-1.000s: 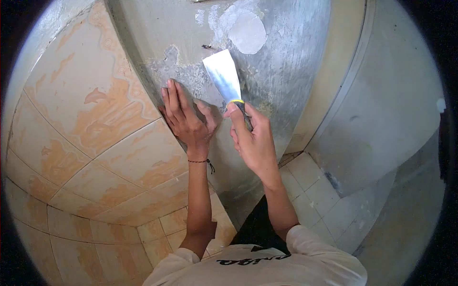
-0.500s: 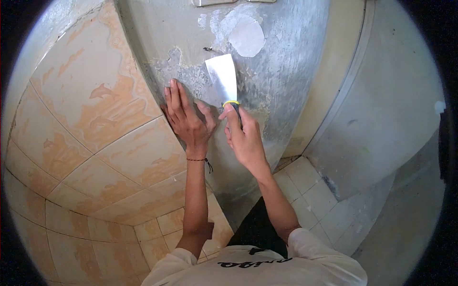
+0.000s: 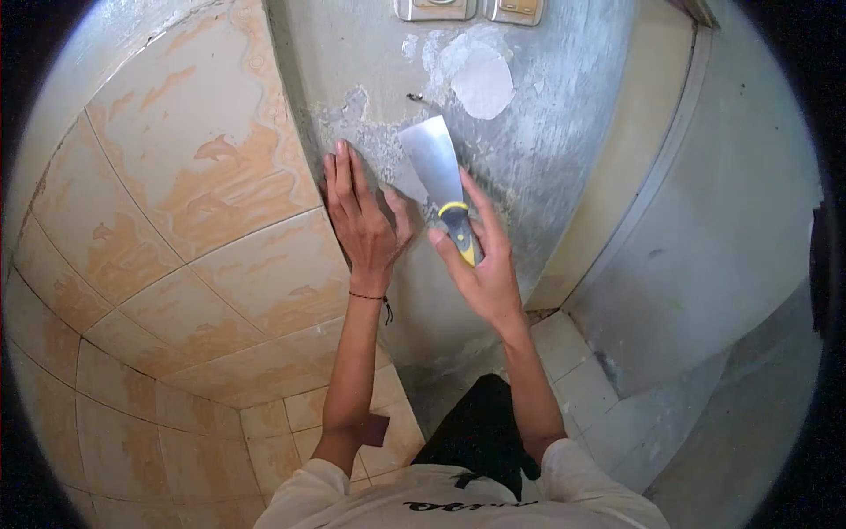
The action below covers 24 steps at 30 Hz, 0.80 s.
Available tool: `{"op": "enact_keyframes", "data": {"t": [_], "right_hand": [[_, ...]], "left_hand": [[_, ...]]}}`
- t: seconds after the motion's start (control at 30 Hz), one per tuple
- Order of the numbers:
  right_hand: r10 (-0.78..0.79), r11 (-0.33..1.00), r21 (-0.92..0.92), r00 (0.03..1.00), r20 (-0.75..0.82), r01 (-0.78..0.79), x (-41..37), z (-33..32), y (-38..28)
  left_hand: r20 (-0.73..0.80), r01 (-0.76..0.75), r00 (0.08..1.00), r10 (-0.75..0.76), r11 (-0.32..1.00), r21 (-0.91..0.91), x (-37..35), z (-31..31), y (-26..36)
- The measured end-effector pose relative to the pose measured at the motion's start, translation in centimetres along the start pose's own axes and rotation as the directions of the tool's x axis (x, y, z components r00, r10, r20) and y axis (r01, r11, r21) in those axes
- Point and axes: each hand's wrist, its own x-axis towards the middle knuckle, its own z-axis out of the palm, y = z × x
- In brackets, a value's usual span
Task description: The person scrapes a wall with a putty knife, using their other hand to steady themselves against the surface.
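My right hand point(image 3: 483, 256) grips a putty knife point(image 3: 441, 181) by its black and yellow handle, the wide steel blade pointing up against a grey cement wall point(image 3: 529, 132). My left hand point(image 3: 363, 216) lies flat on the same wall, fingers together, just left of the blade. A rough patch of scraped plaster point(image 3: 370, 132) sits above my left fingers. A smooth white filler patch point(image 3: 480, 75) shows higher up the wall.
Orange and cream tiles point(image 3: 194, 229) cover the wall to the left. Two switch plates point(image 3: 467, 9) sit at the top edge. A pale door frame point(image 3: 634, 176) and a grey panel stand to the right. Small white floor tiles point(image 3: 582, 379) lie below.
The putty knife blade has slid down and tilted left, and my right hand has loosened and shifted lower on the handle. The view has tipped upward, showing the switch plates.
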Motion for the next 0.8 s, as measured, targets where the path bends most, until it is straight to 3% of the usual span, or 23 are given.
{"op": "enact_keyframes", "data": {"t": [0.17,0.23,0.33,0.5,0.8], "right_hand": [[0.018,0.999,-0.036,0.999,0.048,-0.017,-0.2,0.1,0.8],[-0.124,0.985,-0.118,0.992,0.004,0.124,-0.1,0.5,0.8],[-0.225,0.961,-0.176,0.973,-0.043,0.215,0.2,1.6,0.8],[-0.160,0.975,-0.161,0.986,-0.051,0.150,0.7,2.6,0.4],[-0.219,0.969,-0.130,0.975,-0.043,0.212,2.2,4.4,-1.0]], "left_hand": [[0.072,-0.021,0.997,0.013,0.993,0.114,-0.4,0.1,-0.3],[0.059,-0.023,0.998,0.015,0.991,0.131,-0.5,0.2,-0.4],[0.040,-0.025,0.999,0.019,0.988,0.150,-0.6,0.5,-0.5],[0.010,-0.033,0.999,0.032,0.991,0.129,-0.9,0.6,-0.9],[0.020,-0.014,1.000,0.012,0.991,0.134,-1.2,0.5,-1.1]]}}
